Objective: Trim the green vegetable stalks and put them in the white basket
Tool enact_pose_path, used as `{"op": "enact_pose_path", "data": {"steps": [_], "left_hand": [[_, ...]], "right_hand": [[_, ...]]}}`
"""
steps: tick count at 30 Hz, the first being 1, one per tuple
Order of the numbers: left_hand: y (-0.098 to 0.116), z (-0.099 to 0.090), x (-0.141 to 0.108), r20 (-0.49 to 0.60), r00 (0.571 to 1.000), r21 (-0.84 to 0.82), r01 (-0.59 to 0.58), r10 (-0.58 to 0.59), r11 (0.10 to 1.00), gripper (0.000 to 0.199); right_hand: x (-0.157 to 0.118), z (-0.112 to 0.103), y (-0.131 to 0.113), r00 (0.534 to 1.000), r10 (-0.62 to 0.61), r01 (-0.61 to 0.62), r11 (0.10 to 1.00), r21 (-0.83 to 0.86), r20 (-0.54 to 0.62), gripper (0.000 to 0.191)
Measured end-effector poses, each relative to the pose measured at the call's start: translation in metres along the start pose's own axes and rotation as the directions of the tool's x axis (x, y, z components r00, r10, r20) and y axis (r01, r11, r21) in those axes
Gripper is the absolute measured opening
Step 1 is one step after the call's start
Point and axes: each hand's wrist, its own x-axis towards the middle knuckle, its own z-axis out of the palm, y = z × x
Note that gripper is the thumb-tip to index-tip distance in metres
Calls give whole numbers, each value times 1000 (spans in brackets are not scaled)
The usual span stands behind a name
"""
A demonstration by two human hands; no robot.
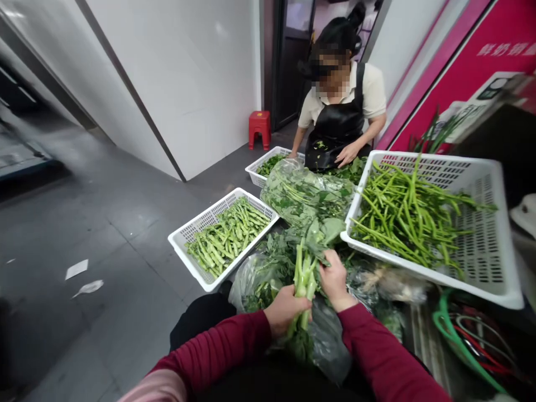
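Left hand: We have our fingers wrapped around the lower part of the bunch of green stalks, holding it tight.
Right hand: We keep it curled at the right side of the bunch, by the leaves. Its fingertips are hidden, so we cannot tell if they pinch a leaf.
Bunch: We see it in front of us, over a clear bag with leafy greens, tilted a little, with big leaves at the far end.
White basket on the left: We see short, thick cut stalks lying in it in a heap.
White basket on the right: We see lots of long, thin green vegetables in it.
Big bag in the middle: We can see leaves and stems through it, between the two baskets.
Other person: We face someone in a black apron, with a small white basket of greens beside them.
Red stool: We see it near the wall.
Floor: We spot white scraps on the gray tiles.
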Motion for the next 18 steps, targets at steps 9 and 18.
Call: {"op": "enact_pose_path", "data": {"steps": [9, 18], "left_hand": [[12, -1, -18, 100, 995, -90, -4, 14, 996, 25], [35, -26, -8, 237, 965, -105, -88, 111, 991, 31]], "right_hand": [[-10, -21, -34, 999, 48, -50, 979, 199, 13, 18], [-7, -42, -60, 725, 580, -653, 408, 638, 372, 22]]}}
